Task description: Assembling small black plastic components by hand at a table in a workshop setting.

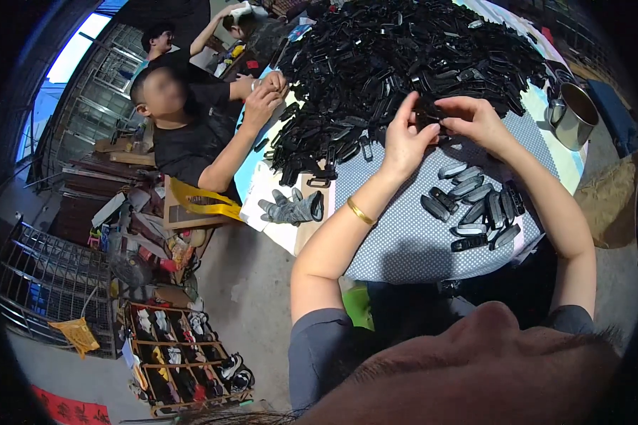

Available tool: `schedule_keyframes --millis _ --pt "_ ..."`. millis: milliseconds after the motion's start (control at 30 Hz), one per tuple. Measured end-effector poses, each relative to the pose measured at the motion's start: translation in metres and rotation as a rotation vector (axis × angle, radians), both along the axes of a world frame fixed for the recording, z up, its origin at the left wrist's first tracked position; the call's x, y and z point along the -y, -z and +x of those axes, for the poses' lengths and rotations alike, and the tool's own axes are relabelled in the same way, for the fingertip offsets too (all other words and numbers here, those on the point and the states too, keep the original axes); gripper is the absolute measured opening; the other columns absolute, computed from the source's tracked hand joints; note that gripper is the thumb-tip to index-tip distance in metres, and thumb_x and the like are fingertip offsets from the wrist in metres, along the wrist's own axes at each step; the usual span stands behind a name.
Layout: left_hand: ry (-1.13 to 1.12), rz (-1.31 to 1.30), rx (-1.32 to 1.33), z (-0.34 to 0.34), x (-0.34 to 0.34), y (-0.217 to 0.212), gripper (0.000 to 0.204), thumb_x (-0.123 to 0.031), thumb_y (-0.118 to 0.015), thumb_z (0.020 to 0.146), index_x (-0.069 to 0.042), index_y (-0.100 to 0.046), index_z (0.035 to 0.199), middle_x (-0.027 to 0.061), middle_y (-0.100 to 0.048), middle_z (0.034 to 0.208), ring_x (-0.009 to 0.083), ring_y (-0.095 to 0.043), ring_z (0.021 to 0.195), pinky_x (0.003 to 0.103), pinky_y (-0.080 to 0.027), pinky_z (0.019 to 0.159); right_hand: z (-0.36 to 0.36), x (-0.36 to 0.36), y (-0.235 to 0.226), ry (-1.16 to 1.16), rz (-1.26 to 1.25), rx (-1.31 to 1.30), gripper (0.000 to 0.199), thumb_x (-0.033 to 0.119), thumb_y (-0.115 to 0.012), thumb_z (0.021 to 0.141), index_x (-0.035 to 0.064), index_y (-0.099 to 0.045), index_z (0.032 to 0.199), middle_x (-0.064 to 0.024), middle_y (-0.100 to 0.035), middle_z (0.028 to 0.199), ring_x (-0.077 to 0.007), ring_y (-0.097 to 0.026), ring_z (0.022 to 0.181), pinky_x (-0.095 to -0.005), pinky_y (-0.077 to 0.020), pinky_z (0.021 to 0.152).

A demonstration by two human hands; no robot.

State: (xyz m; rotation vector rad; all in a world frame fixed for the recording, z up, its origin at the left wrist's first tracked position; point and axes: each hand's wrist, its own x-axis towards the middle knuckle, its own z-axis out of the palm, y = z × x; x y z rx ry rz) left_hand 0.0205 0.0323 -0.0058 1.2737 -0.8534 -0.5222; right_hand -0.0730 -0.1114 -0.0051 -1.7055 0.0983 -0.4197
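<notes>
Near: a patterned cover spreads over the near part of the worktop (418, 258). On its right lies a loose group of pieces (468, 186), black with grey faces, set apart from the bulk, presumably to avoid mixing and to lie handy between the forearms. At the left edge lies a grey glove (283, 207), worn by neither of the person's hands, perhaps because bare fingertips suit small parts better.

Middle: the left hand (409, 145), with a gold bangle (361, 211) above its wrist, and the right hand (478, 124) meet above the worktop, just beyond the group. Each grip is closed on the same black part (427, 112), one from the left, one from the right; such a two-sided hold probably steadies it. Its exact outline is lost against the dark background.

Far: a broad heap (376, 64) of black parts covers the far worktop, seemingly as a shared stock. A metal mug (575, 117) stands at the right edge, apart from the pieces, likely to keep it out of the way. At the left, a co-worker (191, 145) brings both hands together beside the heap; what they hold cannot be told
</notes>
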Motion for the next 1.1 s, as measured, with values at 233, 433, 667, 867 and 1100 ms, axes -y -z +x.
schedule_keyframes --millis 233,433,667,867,1100 --pt "0.040 -0.021 -0.115 0.001 0.002 -0.002 0.029 0.001 -0.050 0.083 0.001 -0.041 0.109 0.0072 -0.053 0.097 0.0132 -0.057 0.081 0.024 -0.052 0.067 0.000 -0.006 0.005 0.083 -0.044 0.112 0.032 0.007 -0.062 0.075 -0.0016 -0.058 0.106 -0.0077 -0.064 0.090 -0.0103 -0.060 0.079 -0.0231 -0.0485 0.071" --pt "-0.009 0.003 -0.101 0.006 -0.002 -0.001 0.028 0.001 -0.055 0.080 0.001 -0.053 0.108 0.0035 -0.058 0.088 0.0098 -0.056 0.079 0.021 -0.048 0.069 0.001 -0.011 0.010 0.149 -0.205 0.156 0.029 0.006 -0.063 0.074 -0.0007 -0.060 0.102 -0.0093 -0.064 0.091 -0.0106 -0.060 0.077 -0.0229 -0.0489 0.068" --pt "-0.050 -0.047 -0.130 -0.001 0.003 0.000 0.033 -0.001 -0.058 0.079 0.003 -0.054 0.111 0.0060 -0.061 0.095 0.0095 -0.056 0.082 0.021 -0.045 0.075 -0.004 -0.020 0.005 0.275 -0.489 0.333 0.031 0.010 -0.070 0.067 0.0022 -0.062 0.096 -0.0083 -0.060 0.084 -0.0122 -0.058 0.067 -0.0239 -0.0473 0.059" --pt "0.049 -0.130 -0.149 0.001 0.001 -0.008 0.024 -0.004 -0.053 0.083 0.003 -0.057 0.106 0.0084 -0.062 0.096 0.0126 -0.057 0.084 0.023 -0.045 0.078 -0.002 -0.016 0.003 0.155 -0.211 0.086 0.029 0.016 -0.071 0.070 0.0000 -0.058 0.090 -0.0036 -0.058 0.080 -0.0067 -0.050 0.062 -0.0211 -0.0439 0.055" --pt "0.133 -0.114 -0.047 0.003 -0.006 -0.016 0.019 -0.003 -0.054 0.082 0.003 -0.060 0.099 0.0084 -0.063 0.092 0.0127 -0.057 0.083 0.023 -0.045 0.076 -0.004 -0.017 0.002 0.079 -0.438 0.096 0.028 0.018 -0.067 0.075 -0.0075 -0.056 0.078 -0.0044 -0.051 0.061 -0.0087 -0.043 0.055 -0.0258 -0.0349 0.049"
